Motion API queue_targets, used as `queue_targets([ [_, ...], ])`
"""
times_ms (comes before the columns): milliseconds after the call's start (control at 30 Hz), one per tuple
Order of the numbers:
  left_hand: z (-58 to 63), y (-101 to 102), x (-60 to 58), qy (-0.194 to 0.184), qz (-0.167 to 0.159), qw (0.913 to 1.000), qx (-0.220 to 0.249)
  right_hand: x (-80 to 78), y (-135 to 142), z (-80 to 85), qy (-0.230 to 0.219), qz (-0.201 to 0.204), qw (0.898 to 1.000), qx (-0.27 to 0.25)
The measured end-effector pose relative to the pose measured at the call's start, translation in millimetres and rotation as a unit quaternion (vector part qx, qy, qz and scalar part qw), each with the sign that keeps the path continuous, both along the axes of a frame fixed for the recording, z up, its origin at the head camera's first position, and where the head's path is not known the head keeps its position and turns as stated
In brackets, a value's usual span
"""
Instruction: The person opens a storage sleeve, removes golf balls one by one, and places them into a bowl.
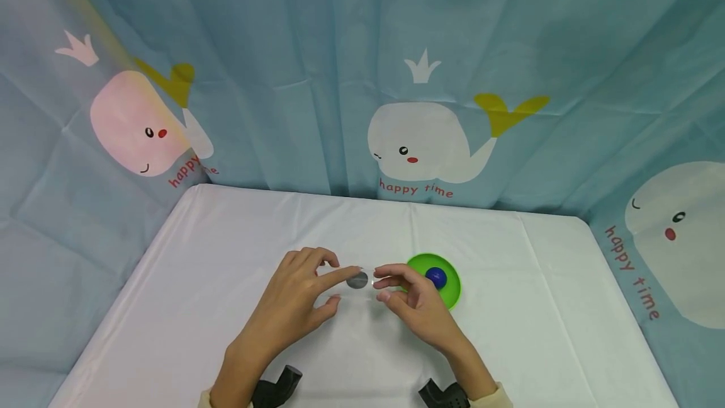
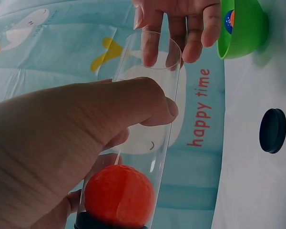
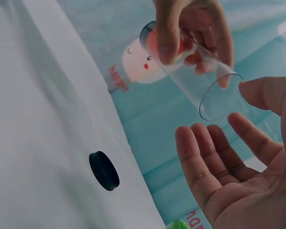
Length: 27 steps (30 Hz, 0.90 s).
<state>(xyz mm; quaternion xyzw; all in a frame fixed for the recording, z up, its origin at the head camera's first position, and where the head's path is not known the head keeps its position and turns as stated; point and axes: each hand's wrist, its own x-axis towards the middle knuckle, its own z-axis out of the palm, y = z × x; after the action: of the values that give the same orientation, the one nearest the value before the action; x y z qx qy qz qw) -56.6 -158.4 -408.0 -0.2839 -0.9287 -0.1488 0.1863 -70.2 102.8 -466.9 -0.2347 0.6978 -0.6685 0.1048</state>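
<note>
My left hand (image 1: 294, 298) grips a clear tube (image 3: 195, 81) that lies tilted in the air above the table. An orange-red ball (image 2: 119, 195) sits inside, against the black closed end (image 2: 107, 222). The tube's other end is open and faces my right hand (image 3: 243, 191). That hand holds nothing; its fingers are loosely bent, palm up, around the open rim, with the thumb close to it. Whether a fingertip touches the rim I cannot tell. A black round cap (image 3: 104, 171) lies on the table beneath, seen through the tube in the head view.
A green bowl (image 1: 453, 298) with a blue ball (image 1: 436, 278) in it stands just beyond my right hand. White cloth covers the table (image 1: 538, 332). A blue curtain (image 1: 294, 80) printed with whales hangs behind and at the sides.
</note>
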Motion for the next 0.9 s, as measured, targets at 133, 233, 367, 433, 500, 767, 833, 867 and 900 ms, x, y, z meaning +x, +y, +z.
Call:
queue_targets([
  [133,-0.2,-0.4,-0.5,0.008,0.001,1.0000,-0.004,0.1,-1.4,1.3,-0.006,-0.002,1.000,-0.006],
  [233,-0.4,-0.6,-0.6,0.014,0.002,0.9999,-0.005,-0.6,-2.8,0.9,-0.009,-0.007,1.000,-0.006],
  [367,-0.9,-0.5,-0.6,0.020,0.003,0.9998,-0.004,-1.7,-4.1,-2.1,-0.018,-0.012,1.000,-0.008],
  [433,-1.2,-0.1,-0.7,0.020,0.002,0.9998,-0.002,-2.4,-4.3,-3.7,-0.021,-0.012,1.000,-0.012],
  [500,-1.3,0.2,-0.7,0.018,0.001,0.9998,0.000,-2.7,-4.6,-5.0,-0.026,-0.012,0.999,-0.015],
  [767,-2.4,-0.7,-0.8,0.005,0.003,1.0000,-0.001,-1.7,-5.5,-7.1,-0.033,-0.006,0.999,-0.021],
  [833,-1.9,-0.7,-0.9,-0.001,0.004,1.0000,-0.002,-1.7,-5.5,-6.9,-0.031,-0.006,0.999,-0.020],
  [867,-1.6,-0.6,-1.1,-0.003,0.004,1.0000,-0.001,-1.7,-5.5,-6.8,-0.031,-0.007,0.999,-0.018],
  [900,-1.4,-0.5,-1.2,-0.004,0.004,1.0000,-0.001,-1.8,-5.4,-6.7,-0.032,-0.006,0.999,-0.019],
])
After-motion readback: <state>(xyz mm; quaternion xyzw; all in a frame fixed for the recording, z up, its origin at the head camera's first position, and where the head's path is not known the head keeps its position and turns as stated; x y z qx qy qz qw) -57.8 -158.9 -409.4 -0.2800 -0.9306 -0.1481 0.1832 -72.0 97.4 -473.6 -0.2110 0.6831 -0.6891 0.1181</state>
